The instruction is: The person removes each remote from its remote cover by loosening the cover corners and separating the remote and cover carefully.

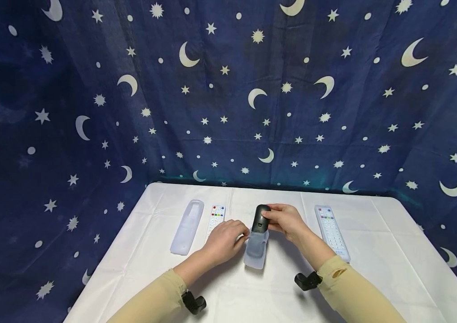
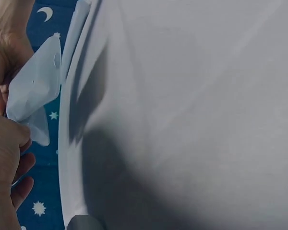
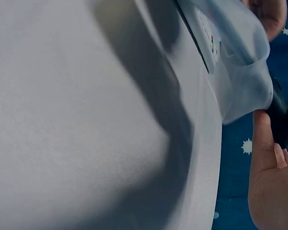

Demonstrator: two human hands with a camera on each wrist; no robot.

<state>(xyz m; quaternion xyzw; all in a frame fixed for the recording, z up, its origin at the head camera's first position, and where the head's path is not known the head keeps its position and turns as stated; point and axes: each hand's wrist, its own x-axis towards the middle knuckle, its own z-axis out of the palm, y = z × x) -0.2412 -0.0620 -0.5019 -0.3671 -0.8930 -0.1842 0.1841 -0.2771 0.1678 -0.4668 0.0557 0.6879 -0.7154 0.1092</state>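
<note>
Between the two hands is a black remote control (image 1: 259, 220), tilted, its lower part inside a translucent silicone cover (image 1: 255, 255). My right hand (image 1: 289, 221) holds the bare upper end of the remote, thumb on the face toward me. At the mouth of the cover, my left hand (image 1: 225, 240) pinches its edge. A flap of the cover is folded outward there. In the left wrist view the cover (image 2: 36, 81) hides the remote. The right wrist view shows the black end of the remote (image 3: 279, 117) between the right fingers, sticking out of the cover.
An unfilled translucent cover (image 1: 187, 228) lies at the left of the white table (image 1: 139, 264). Beside it a white remote (image 1: 216, 217) is partly hidden by the left hand. Another white remote in a cover (image 1: 332, 233) lies right. A starry blue curtain (image 1: 228, 112) hangs behind.
</note>
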